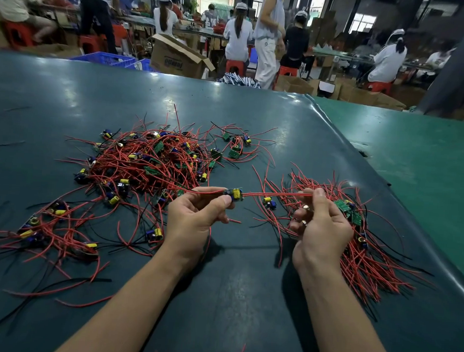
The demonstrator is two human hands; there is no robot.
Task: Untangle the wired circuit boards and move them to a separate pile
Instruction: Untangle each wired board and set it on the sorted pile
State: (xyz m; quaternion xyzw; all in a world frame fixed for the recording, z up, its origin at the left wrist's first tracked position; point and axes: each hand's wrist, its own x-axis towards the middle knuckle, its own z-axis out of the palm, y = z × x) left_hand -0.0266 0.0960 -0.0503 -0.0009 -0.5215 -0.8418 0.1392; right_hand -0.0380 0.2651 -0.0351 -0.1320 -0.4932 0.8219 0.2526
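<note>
A dark green table in a busy workshop carries a big tangle at left and a sorted pile at right. Between them, raised, the left hand pinches 1 board while the right hand pinches its red wire. The board looks light and rigid, its leads limp and snag-prone, so the board edge is the better hold; its long axis runs left-right.

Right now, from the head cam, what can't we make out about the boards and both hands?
- Right hand: covers part of the sorted pile; what the curled fingers hold besides the red wire is hidden.
- Tangled pile: boards underneath are buried by wires, so no count.
- Held board at the left hand: markings too small to read.
- Bottom edge cuts off both forearms.
</note>
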